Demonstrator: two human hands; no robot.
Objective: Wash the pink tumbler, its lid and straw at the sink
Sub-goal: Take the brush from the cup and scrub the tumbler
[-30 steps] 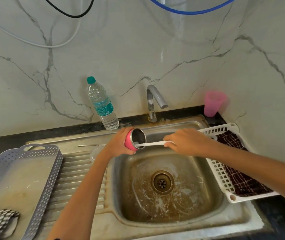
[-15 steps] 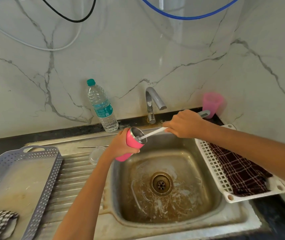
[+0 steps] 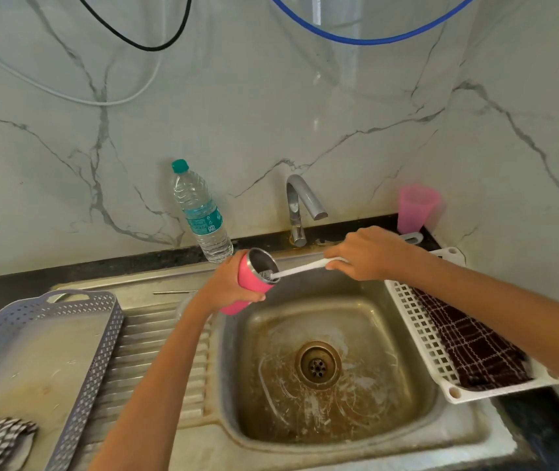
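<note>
Two forearms reach in over the sink [image 3: 468, 433], its stained basin lying below the work. Past it, my left hand [image 3: 225, 288] wraps the pink tumbler [image 3: 247, 287] round its middle. The fingers curl on the body, and the mouth tilts to the right above the basin's back-left corner. My right hand [image 3: 370, 254] is closed round the white handle of a bottle brush [image 3: 305, 268], its bristles just inside the steel mouth. I judge the tumbler stiff, steel-lined, fairly light while empty and slick once wet or soapy. A full wrap at mid-body should beat a fingertip hold near the rim. Behind the left hand a thin metal rod [image 3: 173, 292], likely the straw, lies on the drainboard; the lid I cannot pick out. Farther back stand a water bottle [image 3: 203, 215], the tap [image 3: 300, 205] and a pink cup [image 3: 415, 207].
</note>
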